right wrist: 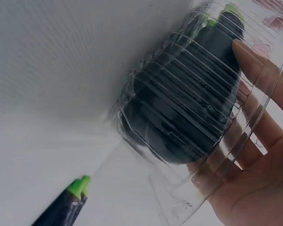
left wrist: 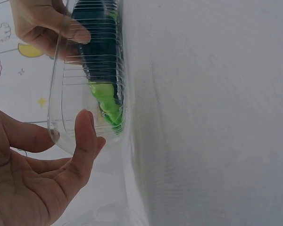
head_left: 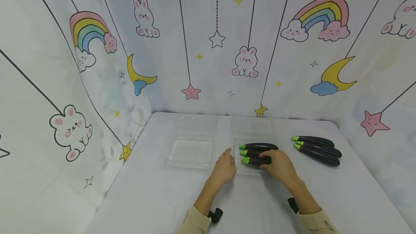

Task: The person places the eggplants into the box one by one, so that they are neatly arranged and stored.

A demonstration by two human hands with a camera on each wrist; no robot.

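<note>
Three dark eggplants with bright green stem ends lie side by side in a clear plastic container (head_left: 245, 170). My right hand (head_left: 278, 165) reaches into it and grips the nearest eggplant (head_left: 255, 160) around its thicker end. In the right wrist view, the thumb (right wrist: 252, 61) lies on that eggplant, seen through the ribbed wall. My left hand (head_left: 224, 167) is at the container's left side. The left wrist view shows its fingers (left wrist: 85, 136) pinching the clear rim at a corner, close to the green stems (left wrist: 106, 101).
Three more eggplants (head_left: 318, 151) lie together on the white table (head_left: 146, 190) at the right. Another clear container (head_left: 190, 152) sits open at the left, its lid (head_left: 195, 124) folded back. A patterned curtain (head_left: 208, 64) hangs behind the table.
</note>
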